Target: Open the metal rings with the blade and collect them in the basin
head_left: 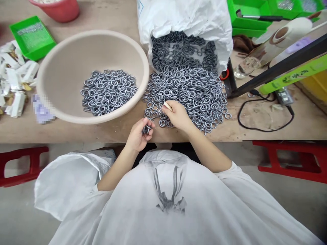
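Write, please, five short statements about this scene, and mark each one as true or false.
1. The left hand holds some grey rings. True.
2. The right hand is empty. False: it pinches a small pale stick.
3. The large bowl is full to the brim. False: rings cover only a part of its inside.
4. The white bag on the table is open, with rings inside it. True.
5. The loose ring pile lies to the left of the bowl. False: it lies to the right of the bowl, in front of the bag's mouth.
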### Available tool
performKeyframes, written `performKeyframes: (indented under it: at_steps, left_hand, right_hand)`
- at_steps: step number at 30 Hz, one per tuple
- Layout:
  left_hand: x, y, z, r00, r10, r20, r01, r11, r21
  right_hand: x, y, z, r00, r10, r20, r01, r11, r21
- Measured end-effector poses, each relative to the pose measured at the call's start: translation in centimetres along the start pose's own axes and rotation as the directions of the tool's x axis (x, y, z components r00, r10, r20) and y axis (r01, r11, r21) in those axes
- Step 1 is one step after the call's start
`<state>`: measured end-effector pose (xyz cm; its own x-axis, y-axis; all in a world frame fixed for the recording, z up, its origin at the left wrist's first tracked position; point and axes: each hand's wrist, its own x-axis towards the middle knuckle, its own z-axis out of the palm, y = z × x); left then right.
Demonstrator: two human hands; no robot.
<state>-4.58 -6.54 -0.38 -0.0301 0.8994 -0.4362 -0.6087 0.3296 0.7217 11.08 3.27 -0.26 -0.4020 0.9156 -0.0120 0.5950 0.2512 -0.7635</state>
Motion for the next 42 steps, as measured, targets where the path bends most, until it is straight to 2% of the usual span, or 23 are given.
performKeyframes:
  at_steps: [1,3,5,7,9,11,15,19,23,26,28,30,34,38,40,42]
  left_hand:
    - [0.2,-0.1,0.4,1.0,0.011,-0.002,-0.011,1.0,0.012]
    - [0.4,-0.5,1.5,1.0,0.012,0.016,-0.013,0.999,0.04]
    - [0.4,-1.0,2.6,0.998,-0.019,0.059,0.015,0.998,0.059]
    - [0.4,-1.4,3.6,0.994,-0.053,0.098,0.046,0.997,0.069]
    - [0.3,-1.7,4.2,0.99,-0.073,0.121,0.064,0.995,0.079]
    - [0.4,-1.8,4.4,0.99,-0.068,0.126,0.058,0.995,0.087]
    - [0.6,-1.7,4.1,0.988,-0.025,0.152,0.006,0.992,0.127]
    - [0.5,-1.5,3.9,0.981,-0.022,0.191,-0.01,0.986,0.166]
    - [0.2,-1.2,4.0,0.984,-0.036,0.176,0.009,0.988,0.154]
    - [0.1,-1.0,4.0,0.985,-0.045,0.169,0.021,0.99,0.141]
    - [0.2,-0.9,3.9,0.985,-0.051,0.165,0.028,0.991,0.134]
    - [0.3,-0.9,3.8,0.986,-0.055,0.156,0.034,0.991,0.131]
    - [0.4,-1.0,3.8,0.987,-0.048,0.155,0.026,0.99,0.142]
    - [0.4,-1.1,3.5,0.982,-0.065,0.175,0.037,0.987,0.157]
    - [0.2,-1.1,3.3,0.974,-0.086,0.211,0.046,0.982,0.185]
    - [0.0,-1.1,3.2,0.956,-0.134,0.26,0.074,0.97,0.23]
  right_hand:
    - [-0.7,0.0,-0.2,1.0,-0.011,0.019,0.007,0.982,0.191]
    - [-2.2,-0.1,-0.2,0.997,-0.06,0.054,0.026,0.868,0.495]
    - [-3.8,-0.2,0.2,0.994,-0.104,0.013,0.075,0.793,0.604]
    - [-5.0,-0.1,0.8,0.987,-0.124,-0.105,0.162,0.812,0.56]
    - [-5.7,0.2,1.2,0.964,-0.149,-0.219,0.234,0.865,0.444]
    - [-6.0,0.7,1.3,0.947,-0.181,-0.266,0.271,0.895,0.355]
    - [-5.6,1.4,0.4,0.962,-0.179,-0.204,0.25,0.879,0.406]
    - [-4.6,1.2,-0.8,0.96,-0.246,-0.13,0.279,0.853,0.441]
    - [-4.6,0.7,-1.3,0.975,-0.185,-0.123,0.221,0.86,0.461]
    - [-5.3,0.5,-1.7,0.956,-0.246,-0.16,0.283,0.918,0.278]
    - [-5.8,0.4,-1.9,0.935,-0.326,-0.138,0.343,0.932,0.119]
    - [-6.2,0.3,-2.1,0.932,-0.349,-0.101,0.352,0.936,0.017]
    - [-6.4,-0.1,-2.4,0.939,-0.338,-0.067,0.331,0.939,-0.091]
    - [-6.1,-0.1,-2.5,0.946,-0.324,-0.008,0.321,0.942,-0.1]
    - [-5.7,0.3,-2.5,0.967,-0.254,0.01,0.254,0.966,-0.055]
    - [-5.1,1.0,-2.5,0.99,-0.134,-0.043,0.135,0.99,0.039]
